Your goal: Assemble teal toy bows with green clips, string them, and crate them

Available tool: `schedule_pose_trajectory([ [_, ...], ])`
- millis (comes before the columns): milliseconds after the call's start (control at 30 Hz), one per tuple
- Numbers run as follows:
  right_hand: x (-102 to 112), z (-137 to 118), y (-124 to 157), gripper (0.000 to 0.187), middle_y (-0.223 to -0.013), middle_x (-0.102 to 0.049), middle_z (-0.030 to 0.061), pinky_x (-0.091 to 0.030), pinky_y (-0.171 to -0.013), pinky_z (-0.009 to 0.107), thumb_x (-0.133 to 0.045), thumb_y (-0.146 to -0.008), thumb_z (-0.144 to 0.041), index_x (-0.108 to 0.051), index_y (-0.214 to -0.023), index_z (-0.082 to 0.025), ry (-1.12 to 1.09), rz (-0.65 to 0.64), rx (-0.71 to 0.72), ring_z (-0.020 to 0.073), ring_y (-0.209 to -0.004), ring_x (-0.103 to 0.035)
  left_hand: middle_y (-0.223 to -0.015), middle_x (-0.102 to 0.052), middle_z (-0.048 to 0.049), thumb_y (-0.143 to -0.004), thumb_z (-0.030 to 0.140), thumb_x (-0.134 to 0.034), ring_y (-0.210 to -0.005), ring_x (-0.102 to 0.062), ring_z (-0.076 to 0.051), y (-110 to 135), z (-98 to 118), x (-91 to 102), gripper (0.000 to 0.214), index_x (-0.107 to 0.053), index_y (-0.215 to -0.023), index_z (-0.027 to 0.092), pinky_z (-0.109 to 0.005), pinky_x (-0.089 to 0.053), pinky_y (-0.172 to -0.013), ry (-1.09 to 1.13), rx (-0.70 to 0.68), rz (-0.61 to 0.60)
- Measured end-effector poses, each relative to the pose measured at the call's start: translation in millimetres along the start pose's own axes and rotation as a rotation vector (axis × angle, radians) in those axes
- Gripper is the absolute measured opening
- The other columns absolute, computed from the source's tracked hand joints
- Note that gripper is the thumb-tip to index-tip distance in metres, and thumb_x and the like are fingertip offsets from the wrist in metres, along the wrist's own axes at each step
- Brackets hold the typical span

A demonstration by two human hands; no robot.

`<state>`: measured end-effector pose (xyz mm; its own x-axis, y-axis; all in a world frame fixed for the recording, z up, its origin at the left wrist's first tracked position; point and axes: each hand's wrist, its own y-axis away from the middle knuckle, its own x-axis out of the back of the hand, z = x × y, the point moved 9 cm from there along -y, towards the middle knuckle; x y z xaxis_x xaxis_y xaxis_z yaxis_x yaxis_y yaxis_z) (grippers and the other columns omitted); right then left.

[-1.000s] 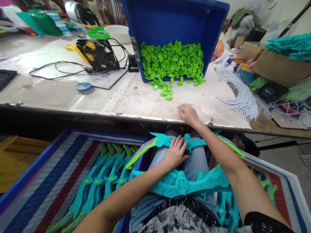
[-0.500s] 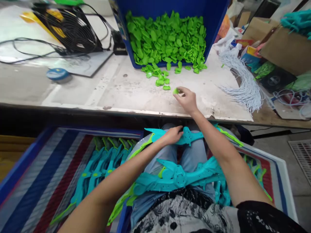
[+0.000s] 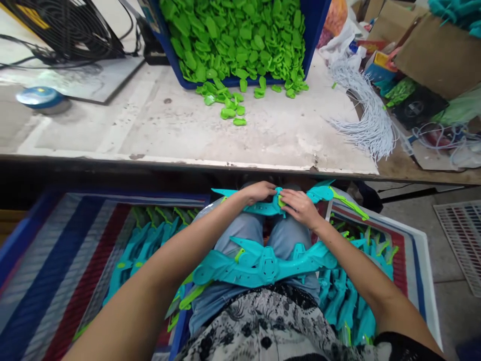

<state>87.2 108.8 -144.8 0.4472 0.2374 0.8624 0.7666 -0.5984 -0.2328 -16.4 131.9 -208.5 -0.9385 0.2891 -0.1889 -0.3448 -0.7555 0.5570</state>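
"What are your hands doing?"

"My right hand (image 3: 299,206) is narrow, fingertips on a green piece (image 3: 281,201) at the middle of a teal bar (image 3: 259,207); my left hand (image 3: 262,191) grips that bar over my knees."

"And beyond?"

"A nearer bar (image 3: 244,269) on my lap. Ahead, on the table (image 3: 150,125), a blue bin (image 3: 316,35) of green pieces (image 3: 240,37). Rightward, a black box (image 3: 417,111) (its round mark's too small to read)."

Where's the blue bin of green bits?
In the head view, the blue bin sits at the top middle, on the table, right of the black fan.

The tabletop (image 3: 285,135) is passable between loose green pieces (image 3: 227,113) and white strands (image 3: 370,125), with the blue bin (image 3: 314,32) beyond.
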Motion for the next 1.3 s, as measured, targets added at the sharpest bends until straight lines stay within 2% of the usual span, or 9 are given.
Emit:
schedule_pose_trajectory([
  [267, -3, 0, -3, 0.029, -0.124, -0.067, 0.0126, -0.046, -0.094, 0.040, -0.050, -0.096, -0.034, -0.067, -0.112, -0.017, 0.034, 0.026, 0.043, 0.0256, -0.126, -0.056, -0.068, -0.061, 0.0027, -0.063, 0.026, -0.072, -0.065, -0.052, -0.011, 7, 4, -1.9, 0.022, -0.067, -0.082, 0.015, -0.023, -0.040, -0.063, -0.137, -0.005, -0.076],
  [333, -5, 6, -4, 0.034, -0.126, -0.066, 0.0127, -0.046, -0.095, 0.041, -0.056, -0.093, -0.034, -0.061, -0.123, -0.018, 0.018, 0.004, -0.036, 0.0262, -0.125, -0.056, -0.070, -0.061, 0.0027, -0.061, 0.032, -0.075, -0.066, -0.053, -0.011, 6, 5, -2.2, 0.031, -0.067, -0.086, 0.015, -0.022, -0.038, -0.060, -0.192, -0.037, -0.074],
  [500, -8, 23, -4, 0.071, -0.132, -0.062, 0.0119, -0.041, -0.105, 0.045, -0.068, -0.084, -0.033, -0.038, -0.146, -0.017, -0.059, -0.025, -0.264, 0.0274, -0.131, -0.050, -0.060, -0.051, 0.0042, -0.064, 0.046, -0.076, -0.057, -0.045, -0.010, -1, 2, 1.9, 0.039, -0.064, -0.083, 0.013, -0.022, -0.031, -0.050, -0.254, -0.076, 0.046],
  [600, -12, 37, -5, 0.076, -0.139, -0.055, 0.0143, -0.041, -0.104, 0.044, -0.075, -0.075, -0.037, -0.046, -0.142, -0.016, -0.065, -0.103, -0.431, 0.0308, -0.131, -0.048, -0.062, -0.051, 0.0047, -0.064, 0.041, -0.077, -0.056, -0.045, -0.009, -1, 2, 0.0, 0.040, -0.061, -0.087, 0.013, -0.021, -0.031, -0.049, -0.238, -0.116, 0.083],
  [767, -19, 51, -17, 0.068, -0.115, -0.070, 0.0093, -0.041, -0.096, 0.049, -0.080, -0.066, -0.043, -0.061, -0.129, -0.025, 0.006, -0.356, -0.597, 0.0355, -0.118, -0.055, -0.066, -0.055, 0.0027, -0.070, 0.036, -0.070, -0.060, -0.048, -0.011, -3, 3, 1.5, 0.033, -0.062, -0.090, 0.011, -0.022, -0.037, -0.053, -0.313, -0.198, 0.120],
  [933, -20, 49, -22, 0.062, -0.112, -0.072, 0.0054, -0.039, -0.096, 0.047, -0.079, -0.067, -0.042, -0.062, -0.125, -0.027, 0.017, -0.369, -0.602, 0.0333, -0.116, -0.056, -0.073, -0.061, -0.0015, -0.075, 0.038, -0.067, -0.070, -0.058, -0.017, -7, 6, 7.3, 0.032, -0.063, -0.092, 0.011, -0.024, -0.044, -0.060, -0.580, -0.244, 0.201],
  [1067, -7, 34, -24, 0.056, -0.115, -0.071, 0.0085, -0.045, -0.087, 0.035, -0.075, -0.072, -0.040, -0.063, -0.124, -0.022, 0.041, -0.386, -0.466, 0.0290, -0.110, -0.060, -0.102, -0.066, -0.0112, -0.083, 0.032, -0.063, -0.097, -0.062, -0.024, 22, 24, 1.5, 0.036, -0.059, -0.113, 0.012, -0.034, -0.050, -0.083, -0.855, -0.382, 0.407],
  [1167, 16, 21, -53, 0.025, -0.096, -0.075, 0.0056, -0.046, -0.076, 0.028, -0.061, -0.084, -0.034, -0.073, -0.102, -0.021, 0.032, -0.353, -0.360, 0.0218, -0.090, -0.067, -0.123, -0.060, -0.0175, -0.088, 0.031, -0.059, -0.115, -0.056, -0.029, 51, 29, -24.5, 0.033, -0.058, -0.115, 0.013, -0.040, -0.046, -0.095, -1.116, -0.540, 0.465],
  [1300, 59, 14, -143, 0.031, -0.105, -0.072, 0.0090, -0.044, -0.089, 0.033, -0.043, -0.094, -0.024, -0.071, -0.106, -0.017, 0.192, 0.026, -0.302, 0.0229, -0.099, -0.062, -0.147, -0.040, -0.0252, -0.081, 0.039, -0.068, -0.124, -0.050, -0.035, 61, 9, -56.5, 0.068, -0.042, -0.138, 0.011, -0.045, -0.046, -0.096, -1.463, -0.569, 0.368],
])
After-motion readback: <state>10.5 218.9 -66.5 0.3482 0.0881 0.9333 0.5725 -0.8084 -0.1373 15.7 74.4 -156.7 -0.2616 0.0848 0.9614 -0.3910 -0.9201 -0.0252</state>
